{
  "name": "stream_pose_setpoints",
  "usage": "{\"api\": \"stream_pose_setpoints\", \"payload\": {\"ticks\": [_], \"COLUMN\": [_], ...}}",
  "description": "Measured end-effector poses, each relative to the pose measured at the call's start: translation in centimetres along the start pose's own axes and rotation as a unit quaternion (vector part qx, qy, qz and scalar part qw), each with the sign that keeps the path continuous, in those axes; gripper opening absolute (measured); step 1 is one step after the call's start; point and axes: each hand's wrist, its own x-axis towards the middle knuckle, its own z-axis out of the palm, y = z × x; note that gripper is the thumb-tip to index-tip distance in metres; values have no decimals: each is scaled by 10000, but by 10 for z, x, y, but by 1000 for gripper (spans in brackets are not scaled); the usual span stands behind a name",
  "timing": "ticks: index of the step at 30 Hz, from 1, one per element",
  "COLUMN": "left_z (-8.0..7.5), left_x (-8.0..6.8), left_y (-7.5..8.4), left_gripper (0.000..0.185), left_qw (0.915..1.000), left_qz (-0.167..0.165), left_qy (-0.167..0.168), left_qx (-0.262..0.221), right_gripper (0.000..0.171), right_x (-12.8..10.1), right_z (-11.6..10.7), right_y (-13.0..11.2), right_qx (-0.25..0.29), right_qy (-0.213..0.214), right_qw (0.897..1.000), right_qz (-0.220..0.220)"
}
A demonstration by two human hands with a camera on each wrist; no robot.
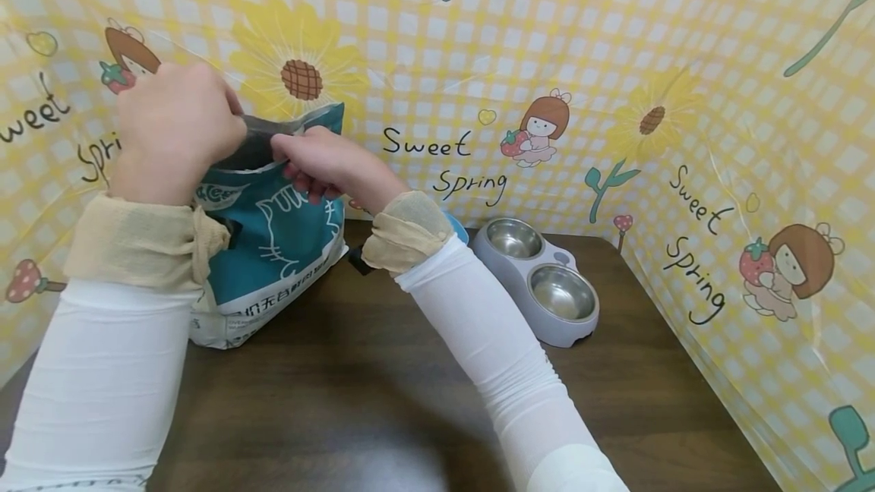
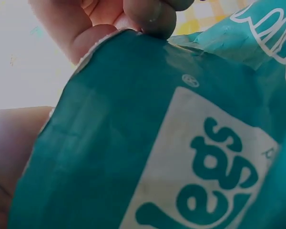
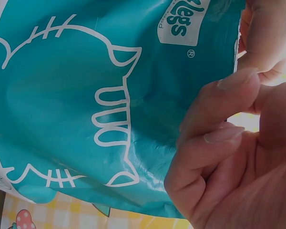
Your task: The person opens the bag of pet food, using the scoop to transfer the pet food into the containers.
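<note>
A teal and white cat food bag with a white cat outline stands on the table at the left, its mouth open and the dark inside showing. My left hand grips the bag's rim at the left, fingers curled. On the near side of the mouth, my right hand pinches the rim between thumb and forefinger. Up close in the right wrist view, the curled fingers of the right hand lie against the bag's front. The teal panel and its lettering fill most of the left wrist view.
A pale grey double pet bowl with two metal dishes stands to the right on the brown wooden table. Part of a blue object shows behind the right sleeve. A yellow checked cloth hangs around the back and sides.
</note>
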Motion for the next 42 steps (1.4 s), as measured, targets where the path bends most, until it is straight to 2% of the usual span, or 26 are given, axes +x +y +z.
{"api": "stream_pose_setpoints", "payload": {"ticks": [5, 13, 19, 23, 28, 31, 36, 42], "left_z": [1, 2, 0, 0, 1, -1, -2, 1], "left_x": [1, 2, 2, -3, -6, -4, 1, 11], "left_y": [2, 6, 7, 11, 14, 18, 27, 34], "left_gripper": [42, 51, 56, 60, 43, 29, 26, 26], "left_qw": [9998, 9966, 9962, 9971, 9974, 9970, 9948, 9951], "left_qz": [-185, -734, -829, -595, -91, 165, 526, 554], "left_qy": [123, 248, 20, -363, -664, -727, -816, -724], "left_qx": [15, 294, 254, 317, 254, 214, 321, 378], "right_gripper": [43, 44, 47, 51, 54, 55, 53, 51], "right_x": [0, -5, -7, -6, -5, -3, 4, 14], "right_z": [-1, -3, -4, -8, -14, -18, -22, -22], "right_y": [2, 6, 9, 10, 9, 9, 8, 3], "right_qx": [-71, -304, -244, 8, 195, 127, 28, -20], "right_qy": [3, -150, -214, -182, -16, 173, 481, 649], "right_qw": [10000, 9994, 9994, 9996, 9996, 9996, 9988, 9979], "right_qz": [-16, -81, -109, -210, -225, -186, -6, 5]}}
